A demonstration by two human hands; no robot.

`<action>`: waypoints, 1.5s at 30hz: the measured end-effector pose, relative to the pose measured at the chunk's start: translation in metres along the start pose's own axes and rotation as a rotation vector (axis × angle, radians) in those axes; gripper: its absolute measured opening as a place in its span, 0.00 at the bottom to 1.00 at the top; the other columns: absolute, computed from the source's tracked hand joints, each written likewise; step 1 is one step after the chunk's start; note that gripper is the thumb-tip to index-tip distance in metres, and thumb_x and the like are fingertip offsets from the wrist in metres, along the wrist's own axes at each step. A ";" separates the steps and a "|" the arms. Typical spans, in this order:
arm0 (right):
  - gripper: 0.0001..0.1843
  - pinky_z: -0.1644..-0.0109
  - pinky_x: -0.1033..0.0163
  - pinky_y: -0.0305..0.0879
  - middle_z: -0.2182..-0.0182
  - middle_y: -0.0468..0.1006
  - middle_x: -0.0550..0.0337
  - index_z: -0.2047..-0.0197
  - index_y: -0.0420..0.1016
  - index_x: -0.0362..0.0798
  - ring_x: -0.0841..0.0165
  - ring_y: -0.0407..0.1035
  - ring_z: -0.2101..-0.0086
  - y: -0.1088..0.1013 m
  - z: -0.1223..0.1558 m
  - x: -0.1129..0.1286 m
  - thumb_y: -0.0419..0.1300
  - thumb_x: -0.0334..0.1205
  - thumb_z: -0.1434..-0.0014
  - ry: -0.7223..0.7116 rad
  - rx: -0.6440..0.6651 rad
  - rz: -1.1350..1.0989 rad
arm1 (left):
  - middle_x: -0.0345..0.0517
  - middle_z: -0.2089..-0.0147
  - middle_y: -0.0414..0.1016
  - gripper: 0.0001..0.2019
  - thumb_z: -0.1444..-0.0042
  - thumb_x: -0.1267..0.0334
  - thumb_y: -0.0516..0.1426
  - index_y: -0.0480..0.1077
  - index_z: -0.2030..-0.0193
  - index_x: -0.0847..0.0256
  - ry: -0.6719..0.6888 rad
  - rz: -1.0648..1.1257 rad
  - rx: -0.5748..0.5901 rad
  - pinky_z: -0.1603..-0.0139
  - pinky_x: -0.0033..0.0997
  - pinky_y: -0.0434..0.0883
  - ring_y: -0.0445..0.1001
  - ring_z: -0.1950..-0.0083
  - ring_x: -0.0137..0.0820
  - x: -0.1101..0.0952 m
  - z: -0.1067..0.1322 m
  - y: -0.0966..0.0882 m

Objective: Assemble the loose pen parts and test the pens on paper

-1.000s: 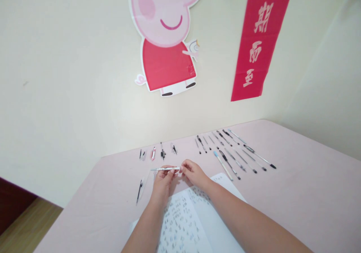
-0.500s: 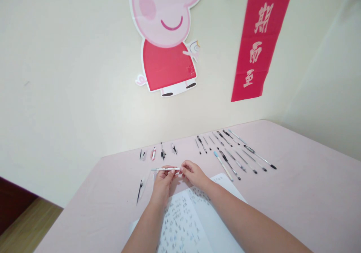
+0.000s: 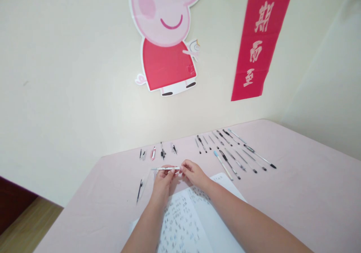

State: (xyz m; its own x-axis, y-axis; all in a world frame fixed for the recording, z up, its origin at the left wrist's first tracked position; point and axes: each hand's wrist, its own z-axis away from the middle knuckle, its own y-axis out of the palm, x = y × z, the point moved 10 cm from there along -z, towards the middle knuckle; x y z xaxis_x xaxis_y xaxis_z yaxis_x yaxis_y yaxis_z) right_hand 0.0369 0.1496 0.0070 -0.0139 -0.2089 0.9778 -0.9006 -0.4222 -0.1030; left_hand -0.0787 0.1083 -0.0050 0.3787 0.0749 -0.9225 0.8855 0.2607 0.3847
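Over the pale-pink desk (image 3: 299, 192), our left hand (image 3: 163, 178) and right hand (image 3: 194, 174) pinch a slim white pen (image 3: 166, 168); slender black-and-clear pens (image 3: 222, 156) lie aligned toward the far-right corner, small black pieces (image 3: 163, 154) far-left apparently unfinished.

Holding left hand (image 3: 162, 178) and right hand (image 3: 194, 174) close together, with fingertips nearly meeting.
Reaching forward with both arms bare: left forearm (image 3: 146, 219) slanting up and inward from the lower edge of view, right forearm (image 3: 242, 213) stretched longer and flatter from the lower right. Curling the left fingers inward, with the thumb laid across toward the right; pinching with the right thumb and forefinger, back of the hand uppermost, other fingertips partly hidden.
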 end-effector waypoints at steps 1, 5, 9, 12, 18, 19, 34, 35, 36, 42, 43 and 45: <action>0.14 0.71 0.67 0.60 0.77 0.70 0.62 0.72 0.64 0.46 0.73 0.65 0.76 0.000 0.000 -0.001 0.53 0.49 0.44 0.011 0.002 0.009 | 0.43 0.67 0.75 0.13 0.59 0.62 0.64 0.68 0.66 0.64 -0.002 -0.004 0.010 0.62 0.28 0.70 0.73 0.64 0.29 0.001 0.000 0.001; 0.21 0.74 0.68 0.58 0.80 0.67 0.62 0.77 0.65 0.45 0.73 0.62 0.78 0.001 0.000 -0.001 0.49 0.52 0.42 0.022 0.017 0.040 | 0.44 0.67 0.75 0.14 0.58 0.61 0.64 0.68 0.66 0.64 -0.005 -0.015 0.043 0.61 0.29 0.69 0.74 0.64 0.29 0.003 0.000 0.003; 0.21 0.74 0.68 0.58 0.80 0.68 0.63 0.75 0.64 0.46 0.74 0.62 0.79 0.001 0.001 0.001 0.48 0.54 0.42 0.034 0.019 0.004 | 0.44 0.66 0.74 0.13 0.57 0.62 0.63 0.68 0.65 0.63 0.004 -0.006 0.040 0.60 0.29 0.69 0.73 0.62 0.29 0.002 -0.001 0.002; 0.16 0.73 0.68 0.60 0.76 0.70 0.63 0.71 0.63 0.47 0.73 0.64 0.77 0.001 0.002 0.000 0.52 0.52 0.44 0.041 0.016 -0.051 | 0.43 0.65 0.74 0.12 0.56 0.63 0.63 0.68 0.65 0.63 -0.004 0.006 0.034 0.60 0.27 0.69 0.73 0.62 0.28 0.003 -0.001 0.001; 0.13 0.73 0.68 0.59 0.78 0.70 0.63 0.73 0.63 0.47 0.73 0.62 0.77 0.001 0.001 0.000 0.52 0.47 0.44 0.024 0.015 0.003 | 0.42 0.67 0.74 0.11 0.56 0.63 0.63 0.68 0.66 0.63 0.004 -0.004 0.041 0.61 0.26 0.69 0.73 0.64 0.27 0.002 -0.001 0.003; 0.13 0.73 0.68 0.59 0.78 0.70 0.62 0.73 0.63 0.47 0.73 0.62 0.77 0.001 0.001 -0.001 0.52 0.46 0.43 0.022 0.014 0.012 | 0.42 0.68 0.74 0.11 0.56 0.62 0.63 0.69 0.67 0.63 0.008 -0.007 0.042 0.62 0.26 0.69 0.73 0.65 0.27 0.001 -0.001 0.003; 0.12 0.72 0.68 0.59 0.77 0.70 0.63 0.72 0.65 0.46 0.73 0.63 0.77 0.000 0.002 -0.001 0.49 0.42 0.41 0.019 0.036 0.072 | 0.42 0.67 0.74 0.13 0.57 0.59 0.63 0.68 0.66 0.62 0.037 -0.085 0.041 0.61 0.28 0.70 0.73 0.63 0.29 0.000 -0.001 0.001; 0.11 0.71 0.68 0.59 0.76 0.70 0.63 0.71 0.65 0.46 0.73 0.63 0.76 -0.002 0.002 0.004 0.49 0.41 0.41 -0.012 0.020 0.132 | 0.42 0.67 0.74 0.13 0.57 0.59 0.63 0.68 0.66 0.62 0.040 -0.095 0.034 0.61 0.28 0.70 0.73 0.63 0.29 0.000 0.000 0.001; 0.10 0.69 0.67 0.60 0.75 0.71 0.62 0.70 0.66 0.46 0.72 0.64 0.73 -0.004 0.003 0.011 0.50 0.41 0.41 -0.058 -0.003 0.208 | 0.42 0.67 0.74 0.13 0.57 0.59 0.63 0.68 0.66 0.62 0.045 -0.110 0.028 0.61 0.28 0.69 0.73 0.63 0.28 -0.001 0.000 0.001; 0.06 0.56 0.61 0.57 0.66 0.69 0.56 0.63 0.71 0.46 0.65 0.62 0.62 0.001 0.019 0.059 0.57 0.35 0.47 -0.411 -0.056 0.653 | 0.42 0.70 0.72 0.12 0.58 0.58 0.63 0.69 0.69 0.62 0.140 -0.264 0.012 0.64 0.28 0.68 0.71 0.67 0.28 -0.010 0.003 0.003; 0.05 0.57 0.61 0.57 0.66 0.69 0.56 0.65 0.71 0.46 0.65 0.61 0.63 0.004 0.020 0.061 0.57 0.34 0.47 -0.429 -0.040 0.703 | 0.42 0.70 0.72 0.12 0.58 0.58 0.63 0.69 0.70 0.62 0.164 -0.298 0.025 0.65 0.28 0.68 0.70 0.68 0.29 -0.013 0.004 0.005; 0.04 0.58 0.61 0.56 0.68 0.69 0.56 0.67 0.72 0.46 0.66 0.60 0.64 0.010 0.020 0.061 0.56 0.33 0.47 -0.438 -0.012 0.788 | 0.43 0.71 0.72 0.10 0.57 0.59 0.62 0.70 0.71 0.62 0.219 -0.383 0.047 0.65 0.28 0.67 0.70 0.68 0.29 -0.018 0.005 0.008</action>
State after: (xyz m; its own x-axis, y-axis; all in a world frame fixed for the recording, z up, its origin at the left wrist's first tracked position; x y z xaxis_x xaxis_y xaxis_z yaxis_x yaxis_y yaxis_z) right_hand 0.0360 0.1150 0.0616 -0.4643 -0.7524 0.4672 -0.7045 -0.0059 -0.7097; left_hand -0.0771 0.1043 0.0143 -0.0411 0.1847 -0.9819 0.9639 0.2661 0.0097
